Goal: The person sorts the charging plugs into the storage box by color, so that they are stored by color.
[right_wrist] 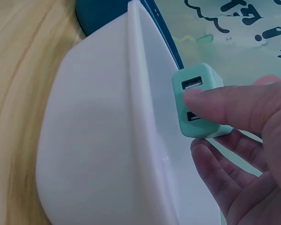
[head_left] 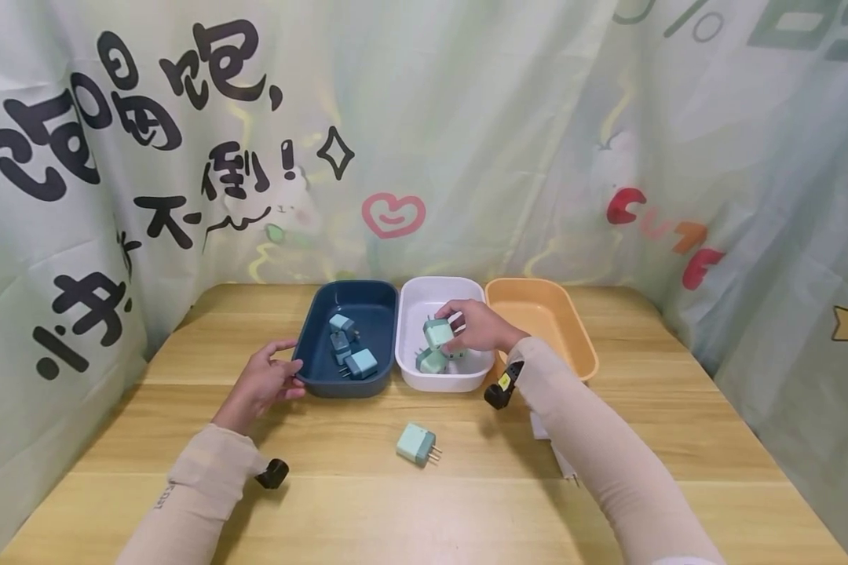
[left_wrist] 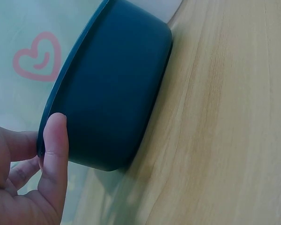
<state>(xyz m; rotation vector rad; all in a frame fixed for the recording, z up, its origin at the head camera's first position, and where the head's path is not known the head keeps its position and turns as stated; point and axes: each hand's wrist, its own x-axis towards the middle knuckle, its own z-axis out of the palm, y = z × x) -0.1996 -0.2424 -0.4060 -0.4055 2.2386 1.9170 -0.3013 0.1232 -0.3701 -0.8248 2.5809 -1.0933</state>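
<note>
My left hand (head_left: 267, 382) pinches the near left corner of the dark blue bin (head_left: 346, 388); in the left wrist view the thumb (left_wrist: 56, 145) lies on its outer wall. Several blue chargers (head_left: 361, 363) lie inside that bin. Over the white bin (head_left: 444, 382), my right hand (head_left: 482, 326) holds a mint green USB charger (right_wrist: 196, 77) between thumb and fingers, its two ports facing the right wrist camera. Below it in the white bin are other mint green chargers (head_left: 431, 361), partly hidden by the hand. Another green charger (head_left: 416, 444) lies on the table, prongs to the right.
A yellow-orange bin (head_left: 585, 351) stands right of the white one, partly behind my right forearm. White chargers (head_left: 562, 459) lie on the wooden table (head_left: 339, 502), partly covered by that forearm. A printed curtain (head_left: 466, 157) hangs behind and at both sides.
</note>
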